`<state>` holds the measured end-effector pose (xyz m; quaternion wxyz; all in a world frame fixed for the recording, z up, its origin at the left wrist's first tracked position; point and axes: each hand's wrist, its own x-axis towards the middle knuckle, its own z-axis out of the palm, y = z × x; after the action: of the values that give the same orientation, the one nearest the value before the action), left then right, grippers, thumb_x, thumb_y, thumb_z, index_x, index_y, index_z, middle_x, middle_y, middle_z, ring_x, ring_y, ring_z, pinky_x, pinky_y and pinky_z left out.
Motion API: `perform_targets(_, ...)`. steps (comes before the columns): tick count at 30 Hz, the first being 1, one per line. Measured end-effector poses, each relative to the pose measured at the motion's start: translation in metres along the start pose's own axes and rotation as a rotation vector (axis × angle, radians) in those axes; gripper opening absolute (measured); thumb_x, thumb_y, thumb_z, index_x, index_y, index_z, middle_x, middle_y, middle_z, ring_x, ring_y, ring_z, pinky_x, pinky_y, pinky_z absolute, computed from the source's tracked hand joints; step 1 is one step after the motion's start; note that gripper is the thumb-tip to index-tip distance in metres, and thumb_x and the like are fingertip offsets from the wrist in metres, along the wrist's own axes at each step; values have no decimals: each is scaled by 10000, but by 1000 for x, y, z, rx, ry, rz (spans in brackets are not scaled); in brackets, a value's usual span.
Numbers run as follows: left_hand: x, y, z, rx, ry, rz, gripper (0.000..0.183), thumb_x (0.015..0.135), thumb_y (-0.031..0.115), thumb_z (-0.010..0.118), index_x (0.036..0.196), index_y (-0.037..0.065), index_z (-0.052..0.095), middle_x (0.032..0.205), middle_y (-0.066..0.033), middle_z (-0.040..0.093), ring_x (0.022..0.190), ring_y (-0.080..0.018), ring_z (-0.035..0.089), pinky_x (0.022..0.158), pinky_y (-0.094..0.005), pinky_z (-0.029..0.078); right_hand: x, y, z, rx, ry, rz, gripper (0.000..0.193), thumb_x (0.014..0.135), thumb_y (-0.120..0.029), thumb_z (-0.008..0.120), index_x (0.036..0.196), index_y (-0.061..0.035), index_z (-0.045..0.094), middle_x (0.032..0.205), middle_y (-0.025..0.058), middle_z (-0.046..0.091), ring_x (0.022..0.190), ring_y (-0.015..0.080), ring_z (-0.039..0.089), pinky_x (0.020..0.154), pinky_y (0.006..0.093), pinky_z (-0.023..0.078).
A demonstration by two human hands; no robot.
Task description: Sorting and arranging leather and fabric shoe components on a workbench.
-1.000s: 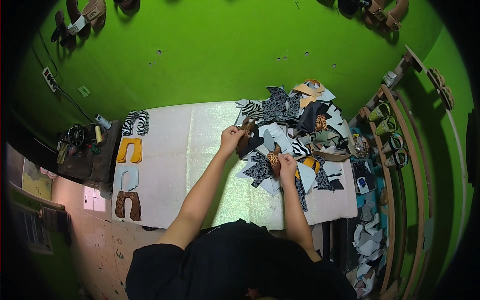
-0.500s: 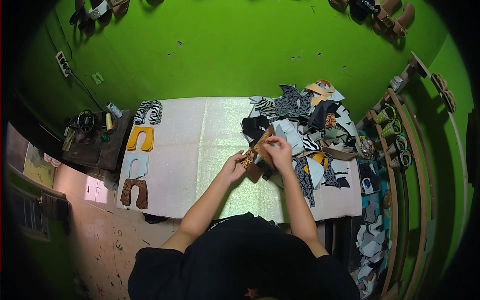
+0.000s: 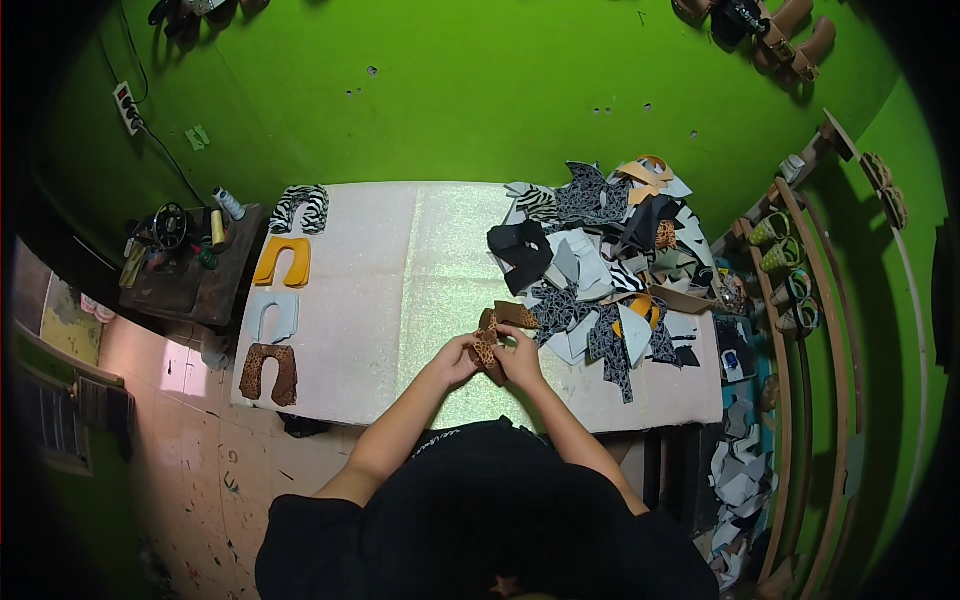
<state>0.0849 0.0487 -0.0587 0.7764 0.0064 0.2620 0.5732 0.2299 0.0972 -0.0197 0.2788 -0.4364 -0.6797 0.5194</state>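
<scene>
Leopard-print brown cut pieces are pinched between my two hands above the front middle of the table. My left hand grips their left side, and the fingers of my right hand close on the right side. Just beyond them, another brown spotted piece is at the edge of the scrap heap. To the right rises a heap of mixed cut scraps in black, grey, white, zebra and yellow. A black curved piece lies on its left side.
Along the table's left edge sit U-shaped stacks: zebra-print, yellow, pale grey and brown leopard-print. A sewing machine stands beyond that edge. A wooden rack with sandals is at the right; grey scraps lie below.
Both hands have drawn nearer to me, bringing the leopard-print pieces away from the heap. My right hand has moved left and down, exposing the black curved piece.
</scene>
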Motion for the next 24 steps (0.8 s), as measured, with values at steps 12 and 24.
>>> perform_targets(12, -35, 34, 23, 347, 84, 29, 272, 858, 212, 509, 1016, -9, 521, 911, -90, 605, 811, -158, 607, 710, -295, 517, -6, -32, 17, -79, -78, -180, 355, 790, 37, 441, 1138, 13, 503, 1075, 162, 573, 1009, 257, 544, 881, 299, 398)
perform_targets(24, -73, 86, 27, 766, 169, -11, 355, 867, 332, 485, 1044, 28, 539, 892, -36, 595, 747, -93, 562, 630, -233, 460, -8, -56, 54, 181, -197, -221, 372, 814, 34, 423, 1177, -9, 492, 1192, 141, 510, 1129, 214, 461, 951, 281, 339)
